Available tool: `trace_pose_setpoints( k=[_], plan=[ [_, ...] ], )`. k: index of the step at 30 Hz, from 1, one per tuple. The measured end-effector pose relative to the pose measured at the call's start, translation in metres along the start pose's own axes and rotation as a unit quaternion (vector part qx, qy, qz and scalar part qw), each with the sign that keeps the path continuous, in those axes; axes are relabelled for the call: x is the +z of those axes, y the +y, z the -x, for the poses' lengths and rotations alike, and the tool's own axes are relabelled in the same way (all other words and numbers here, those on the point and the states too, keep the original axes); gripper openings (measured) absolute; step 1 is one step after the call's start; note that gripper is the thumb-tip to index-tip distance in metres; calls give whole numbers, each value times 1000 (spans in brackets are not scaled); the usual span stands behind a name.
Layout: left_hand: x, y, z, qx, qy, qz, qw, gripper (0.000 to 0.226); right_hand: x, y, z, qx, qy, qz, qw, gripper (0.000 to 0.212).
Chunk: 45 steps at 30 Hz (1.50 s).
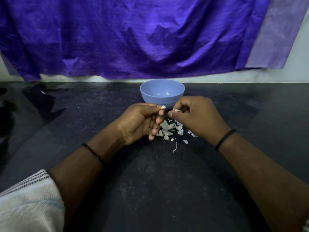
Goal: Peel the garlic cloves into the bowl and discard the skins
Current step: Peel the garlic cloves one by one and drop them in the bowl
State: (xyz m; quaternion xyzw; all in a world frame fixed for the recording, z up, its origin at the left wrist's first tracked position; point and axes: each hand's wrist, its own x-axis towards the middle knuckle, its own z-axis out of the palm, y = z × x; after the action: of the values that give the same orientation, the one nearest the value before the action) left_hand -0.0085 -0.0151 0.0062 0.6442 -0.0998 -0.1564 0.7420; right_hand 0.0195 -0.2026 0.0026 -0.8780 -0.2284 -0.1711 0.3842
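The left hand (138,122) pinched a garlic clove (163,107) while the right hand (197,117) pinched a skin strip (175,110) before the bowl (162,93).

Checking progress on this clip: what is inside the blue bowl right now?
The visible inside of the blue bowl shows only bare plastic with a small glint, no cloves. Its near rim hides the lowest front part, so something small there cannot be ruled out.

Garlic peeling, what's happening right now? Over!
Left hand pinches garlic clove. Right hand pinches a skin strip. Bowl looks empty, just behind the hands. Skins pile on counter below; path clear.
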Motion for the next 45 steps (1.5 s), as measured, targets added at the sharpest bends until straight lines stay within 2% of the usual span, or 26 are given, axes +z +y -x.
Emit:
trace_pose_setpoints(
  k=[2, 4, 6, 10, 12, 16, 25, 37, 41, 45],
  plan=[
    [1, 0, -1, -31, 2, 3, 1000, 16, -1, 0, 0, -3, 0, -4, 1000, 11],
    [0, 0, -2, -60, 6, 11, 998, 22, -1, -1, 2, -11, -9, -15, 1000, 33],
    [1, 0, -3, -79, 6, 12, 997, 25, -1, -1, 5, -29, -8, -14, 999, 40],
    [2, -1, -4, -101, 6, 4, 995, 25, 0, -5, 6, -59, 42, -65, 995, 22],
    [3, -1, -4, -107, 6, 5, 994, 24, 0, -8, 7, -64, 46, -93, 993, 15],
    [3, -1, -4, -111, 8, 6, 994, 24, 0, -10, 8, -83, 46, -79, 992, 7],
    [4, -1, -3, -115, 13, 6, 993, 24, 1, -9, 9, -141, 55, 12, 988, 5],
    [3, -2, -2, -121, 27, -8, 992, 24, 5, -9, 4, -217, 57, 118, 967, 15],
    [3, -1, -1, -120, 21, -13, 992, 25, 5, -9, 4, -220, 51, 120, 967, 10],
    [3, 1, 0, -107, 5, -19, 994, 26, 6, -8, 4, -196, 47, 60, 978, 8]
  ],
)
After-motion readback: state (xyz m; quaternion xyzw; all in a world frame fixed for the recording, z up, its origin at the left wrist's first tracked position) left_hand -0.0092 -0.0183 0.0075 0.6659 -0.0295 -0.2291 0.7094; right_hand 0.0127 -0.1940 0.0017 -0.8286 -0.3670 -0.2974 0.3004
